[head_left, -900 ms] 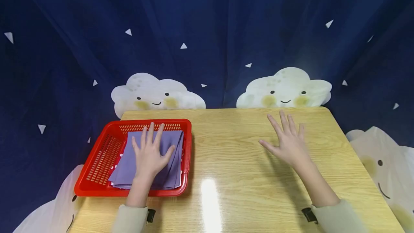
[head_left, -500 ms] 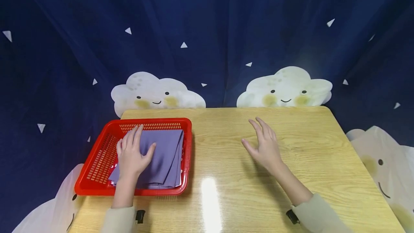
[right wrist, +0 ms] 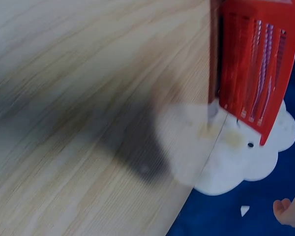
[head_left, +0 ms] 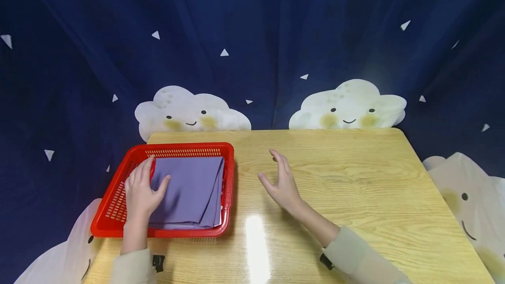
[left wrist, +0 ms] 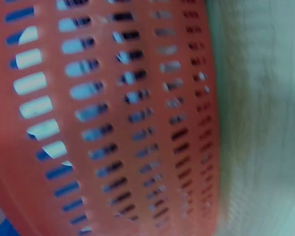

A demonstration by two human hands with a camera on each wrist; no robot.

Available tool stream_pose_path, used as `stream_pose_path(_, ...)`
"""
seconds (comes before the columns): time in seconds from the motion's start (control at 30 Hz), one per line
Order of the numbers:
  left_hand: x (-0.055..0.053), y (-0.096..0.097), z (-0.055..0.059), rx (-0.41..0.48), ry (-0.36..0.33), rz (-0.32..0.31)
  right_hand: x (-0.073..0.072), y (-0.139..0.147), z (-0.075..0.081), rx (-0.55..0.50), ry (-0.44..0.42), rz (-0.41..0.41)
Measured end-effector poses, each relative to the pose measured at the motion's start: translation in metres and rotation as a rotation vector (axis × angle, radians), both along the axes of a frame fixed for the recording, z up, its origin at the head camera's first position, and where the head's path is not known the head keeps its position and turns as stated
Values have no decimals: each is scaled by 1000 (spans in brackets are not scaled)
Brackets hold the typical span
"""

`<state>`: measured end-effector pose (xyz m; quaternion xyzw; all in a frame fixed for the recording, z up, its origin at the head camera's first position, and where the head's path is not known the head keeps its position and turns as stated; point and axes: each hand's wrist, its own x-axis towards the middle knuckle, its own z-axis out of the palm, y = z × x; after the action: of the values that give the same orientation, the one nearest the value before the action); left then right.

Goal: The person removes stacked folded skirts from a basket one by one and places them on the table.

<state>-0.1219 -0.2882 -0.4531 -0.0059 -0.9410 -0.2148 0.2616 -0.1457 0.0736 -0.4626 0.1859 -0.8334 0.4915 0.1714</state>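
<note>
Lower-left cloud: white printed cloud figure (head_left: 59,257) with a drawn smile, beside the left edge of the pale, wood-grained rectangular tabletop (head_left: 335,174).
Basket: shallow, red, rectangular plastic basket (head_left: 185,233) with slotted walls, standing on the tabletop's left part; the left-wrist view shows its slotted wall close up, blurred.
Left hand: bare left hand (head_left: 139,192), over the basket's left part and overlapping the cloth's left edge in the head view; fingers slightly bent, thumb held apart, grasping nothing. Whether it touches the cloth cannot be told.
Cloth: folded, flat, purple-grey fabric (head_left: 193,187) lying inside the basket, with layered folds at its right edge and a hand-cast shadow on its surface.
Glare: elongated white reflection (head_left: 256,249) on the tabletop, right of the basket.
Right hand: bare right hand (head_left: 285,189), to the right of the basket and apart from it; thumb and fingers spread from each other, grasping nothing.
Right sleeve: pale beige cuff (head_left: 351,253) with a small black object (head_left: 326,261) beside it.
Backdrop: navy fabric curtain (head_left: 244,21) with white triangles, spanning the full width behind the tabletop.
</note>
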Motion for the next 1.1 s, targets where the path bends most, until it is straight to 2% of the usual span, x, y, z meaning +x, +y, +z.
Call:
stream_pose_path(0.13, 0, -10, -5, 19, -33, 10, 1, -21, 0, -85, -82, 34)
stream_pose_path(0.37, 1, -24, -10, 48, -141, 20, 3, -56, 2, -203, -196, 93)
stream_pose_path(0.5, 0, -33, -14, 107, -198, -5, 9, -74, 14, -266, -236, 143)
stream_pose_path(0.7, -3, -43, -20, 286, -274, -65, 20, -95, 38, -330, -304, 211)
stream_pose_path(0.77, -5, -45, -22, 358, -292, -79, 19, -101, 36, -357, -336, 222)
stream_pose_path(0.83, -7, -47, -23, 426, -315, -82, 17, -109, 28, -358, -346, 214)
stream_pose_path(1.0, -8, -49, -25, 620, -413, -36, 13, -126, 8, -279, -390, 172)
stream_pose_path(1.1, -8, -50, -27, 695, -447, -14, 14, -134, 7, -254, -419, 147)
